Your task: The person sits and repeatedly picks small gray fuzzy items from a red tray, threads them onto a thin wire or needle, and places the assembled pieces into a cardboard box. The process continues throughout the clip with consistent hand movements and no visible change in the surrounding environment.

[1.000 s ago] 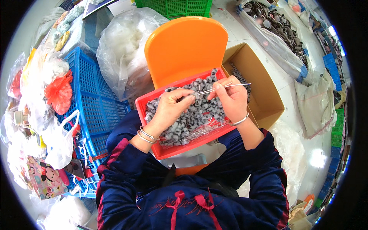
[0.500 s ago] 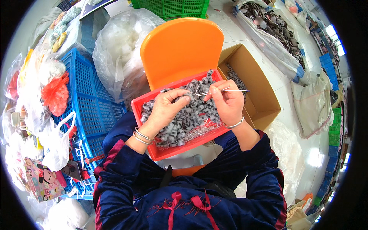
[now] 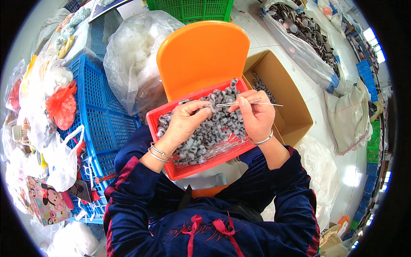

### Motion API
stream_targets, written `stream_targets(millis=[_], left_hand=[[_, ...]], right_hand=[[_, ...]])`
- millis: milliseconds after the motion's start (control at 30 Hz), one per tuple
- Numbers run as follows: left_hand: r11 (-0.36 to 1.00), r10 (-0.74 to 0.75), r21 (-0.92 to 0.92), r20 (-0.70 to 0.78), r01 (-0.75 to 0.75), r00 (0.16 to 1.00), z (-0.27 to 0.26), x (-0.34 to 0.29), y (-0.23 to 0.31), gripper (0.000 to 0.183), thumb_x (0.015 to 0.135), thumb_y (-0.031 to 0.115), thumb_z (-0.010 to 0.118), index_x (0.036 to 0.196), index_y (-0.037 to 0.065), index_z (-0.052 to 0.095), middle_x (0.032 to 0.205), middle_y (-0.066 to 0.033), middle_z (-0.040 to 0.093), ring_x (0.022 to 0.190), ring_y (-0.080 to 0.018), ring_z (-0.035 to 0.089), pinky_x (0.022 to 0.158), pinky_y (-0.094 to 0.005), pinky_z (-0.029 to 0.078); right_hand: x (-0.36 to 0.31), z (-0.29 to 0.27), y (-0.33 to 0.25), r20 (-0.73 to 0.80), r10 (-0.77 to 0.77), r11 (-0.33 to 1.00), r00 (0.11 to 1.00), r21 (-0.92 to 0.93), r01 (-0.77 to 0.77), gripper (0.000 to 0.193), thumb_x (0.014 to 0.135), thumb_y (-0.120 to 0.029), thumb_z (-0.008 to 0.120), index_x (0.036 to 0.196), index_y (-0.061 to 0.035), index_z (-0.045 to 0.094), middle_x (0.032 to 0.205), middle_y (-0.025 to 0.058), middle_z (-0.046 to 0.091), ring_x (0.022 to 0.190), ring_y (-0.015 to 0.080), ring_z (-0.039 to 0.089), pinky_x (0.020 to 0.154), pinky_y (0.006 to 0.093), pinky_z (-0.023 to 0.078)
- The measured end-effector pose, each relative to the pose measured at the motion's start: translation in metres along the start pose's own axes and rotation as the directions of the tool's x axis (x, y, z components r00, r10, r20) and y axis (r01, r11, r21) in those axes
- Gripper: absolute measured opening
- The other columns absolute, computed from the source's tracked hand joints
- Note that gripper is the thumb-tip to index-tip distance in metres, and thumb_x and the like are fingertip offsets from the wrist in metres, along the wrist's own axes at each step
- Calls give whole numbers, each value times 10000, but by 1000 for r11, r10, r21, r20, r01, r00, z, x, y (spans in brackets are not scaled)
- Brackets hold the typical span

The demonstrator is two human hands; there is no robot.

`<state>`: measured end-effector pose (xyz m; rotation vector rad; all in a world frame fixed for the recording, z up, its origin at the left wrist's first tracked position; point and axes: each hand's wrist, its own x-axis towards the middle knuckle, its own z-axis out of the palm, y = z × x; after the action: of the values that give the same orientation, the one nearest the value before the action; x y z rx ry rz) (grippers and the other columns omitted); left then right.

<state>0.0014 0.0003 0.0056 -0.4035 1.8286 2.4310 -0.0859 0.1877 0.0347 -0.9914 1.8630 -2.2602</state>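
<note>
Over a red plastic tray [image 3: 180, 173], both of my hands work close together. The tray holds many small grey-and-black fuzzy plush pieces [image 3: 192, 145] and a bunch of thin metal wires [image 3: 220, 148] along its near side. My left hand [image 3: 191, 119] is closed in a pinch on one small grey plush piece [image 3: 206, 105], mostly hidden by the fingers. Pinched between the thumb and fingers of my right hand [image 3: 256, 112] are thin metal rods [image 3: 274, 104], lying nearly level. Their left tips reach close to the piece in my left hand; contact cannot be made out.
The tray rests on an orange chair [image 3: 203, 55]. A cardboard box [image 3: 295, 115] with more plush pieces stands at right. On the left are a blue crate [image 3: 102, 115] and plastic bags [image 3: 60, 167]; a clear bag of white stuffing [image 3: 137, 51] stands behind.
My right hand has shifted slightly right, and the metal rods with it. Their tips sit a little farther from my left fingertips. My left hand has barely moved.
</note>
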Motion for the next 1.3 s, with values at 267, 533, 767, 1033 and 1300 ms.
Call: stream_targets(millis=[267, 533, 767, 1033, 1300], left_hand=[[999, 44, -24, 23, -44, 999, 4, -2, 2, 205, 915, 140, 655, 1091, 41, 692, 829, 54, 620, 658, 0, 489, 556, -158, 372], [996, 5, -94, 71, 2, 997, 1, -1, -2, 227, 949, 184, 606, 1127, 55, 664, 813, 49, 608, 582, 6, 429, 482, -153, 323], [993, 1, -114, 114, 12, 994, 2, -1, 2, 193, 949, 123, 583, 1110, 47, 658, 813, 25, 602, 584, -16, 428, 503, -171, 330], [826, 431, 407, -7, -391, 902, 2, -1, 3, 192, 864, 5, 606, 1040, 12, 681, 944, -31, 650, 826, -101, 599, 724, -239, 480], [662, 578, 544, 69, -516, 813, 5, -2, 7, 290, 786, -60, 637, 1057, 36, 676, 957, -103, 660, 882, -213, 646, 759, -287, 507]], right_hand=[[-2, 1, 3, 27, 18, 1000, 999, -13, -18, 68, 929, 29, 551, 888, 1, 504, 873, 127, 613, 717, 168, 663, 628, 276, 540], [-2, 3, 2, 19, 105, 991, 994, 83, -106, 73, 948, -23, 552, 900, -1, 502, 883, 125, 611, 716, 180, 664, 642, 291, 547], [-6, 6, 4, 60, 205, 966, 977, 149, -212, 96, 958, -49, 552, 912, -11, 477, 905, 122, 604, 760, 183, 661, 681, 312, 565], [4, 1, 7, 9, 268, 956, 963, 125, -267, 152, 1021, -146, 450, 1063, -12, 507, 881, 72, 603, 846, 121, 602, 783, 276, 507], [-8, 14, 8, 133, 524, 851, 841, -46, -523, 126, 894, -100, 669, 969, -24, 603, 863, -15, 586, 724, 32, 523, 657, 205, 454]])
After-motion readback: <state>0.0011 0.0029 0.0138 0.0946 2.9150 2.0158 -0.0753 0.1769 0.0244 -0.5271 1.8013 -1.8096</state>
